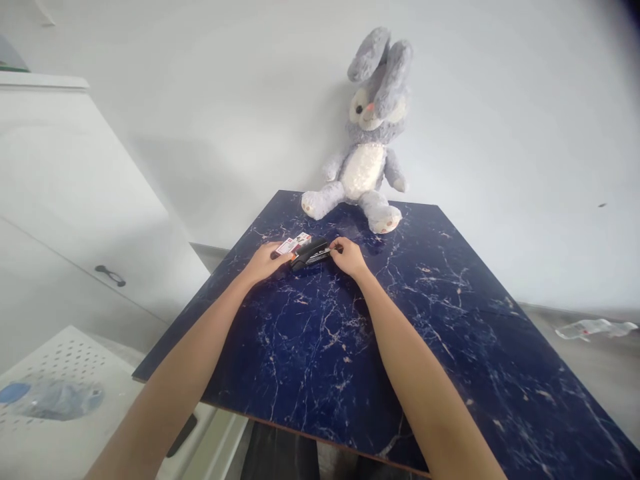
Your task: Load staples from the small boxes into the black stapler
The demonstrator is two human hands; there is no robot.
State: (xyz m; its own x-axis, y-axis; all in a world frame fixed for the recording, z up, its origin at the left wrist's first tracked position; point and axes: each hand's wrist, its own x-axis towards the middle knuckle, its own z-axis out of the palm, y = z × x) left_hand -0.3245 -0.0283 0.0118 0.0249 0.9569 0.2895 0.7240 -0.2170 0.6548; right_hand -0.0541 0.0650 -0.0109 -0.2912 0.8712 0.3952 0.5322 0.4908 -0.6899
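A black stapler (310,253) lies on the dark blue marbled table (340,333), far from me. My left hand (265,262) is closed around its left end, beside a small red and white box (294,244). My right hand (349,256) pinches the stapler's right end with curled fingers. Both arms stretch forward across the table.
A grey and white plush rabbit (367,143) sits at the table's far edge against the white wall. A white cabinet with a dark handle (110,275) stands to the left. A white perforated surface (60,393) lies at lower left. A plastic bottle (595,328) lies on the floor at right.
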